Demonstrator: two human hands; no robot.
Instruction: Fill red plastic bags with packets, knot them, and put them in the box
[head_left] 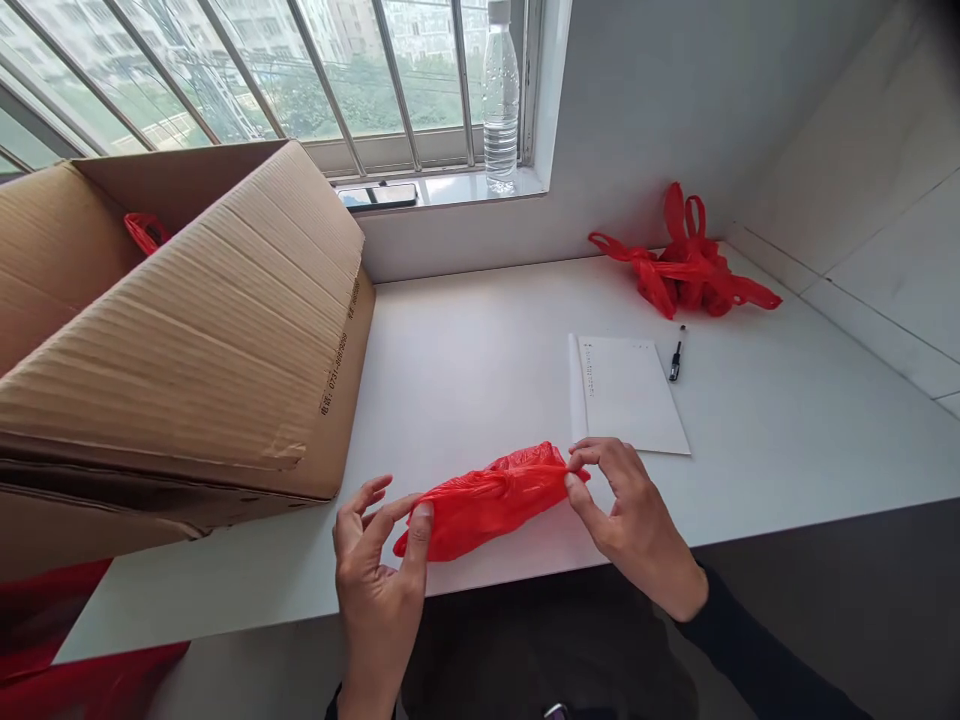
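Note:
A red plastic bag point(487, 508), gathered into a long crumpled strip, stretches between my two hands just above the front part of the white table. My left hand point(382, 560) pinches its left end between thumb and forefinger, the other fingers lifted away. At the right end, my right hand point(619, 500) grips a small corner with thumb and fingertips. Whether the bag rests on the tabletop, I cannot tell. Beyond my right hand lies a white booklet point(630, 395), and a black pen point(677, 355) is at its right side.
On the left stands a large open cardboard box point(187, 330) with something red inside. More red plastic bags point(690, 265) are piled at the back right. A water bottle point(501, 105) and a phone point(377, 196) sit on the windowsill. Red material point(90, 680) hangs at the lower left.

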